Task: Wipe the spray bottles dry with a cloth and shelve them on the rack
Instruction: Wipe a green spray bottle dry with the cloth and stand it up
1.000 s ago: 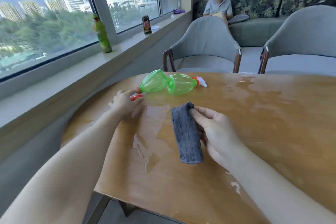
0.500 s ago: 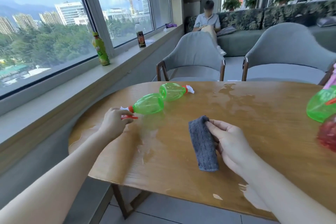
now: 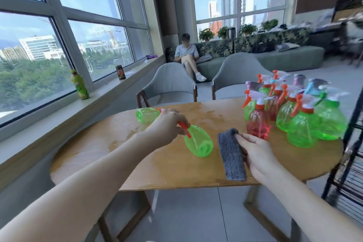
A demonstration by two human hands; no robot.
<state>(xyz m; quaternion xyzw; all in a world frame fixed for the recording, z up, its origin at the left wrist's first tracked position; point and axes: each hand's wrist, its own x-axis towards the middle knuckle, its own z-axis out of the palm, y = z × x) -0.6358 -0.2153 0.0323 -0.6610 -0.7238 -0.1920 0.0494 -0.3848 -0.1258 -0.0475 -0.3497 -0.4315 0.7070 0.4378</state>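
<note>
A spray bottle point(image 3: 198, 141) is being held by its trigger end in the fingers of the left hand point(image 3: 167, 125), its body lying beyond the fingertips toward the right hand point(image 3: 257, 155). A second bottle point(image 3: 147, 115) is lying on the table point(image 3: 176, 165) behind the left fingers. A folded cloth point(image 3: 231, 154) is being pinched just left of the right fingers, between the two hands. A cluster of upright bottles point(image 3: 298, 110) is standing beyond and right of the right fingers. A rack point(image 3: 345, 143) is standing at the table's right edge. Two chairs point(image 3: 170, 84) are placed behind the table.
</note>
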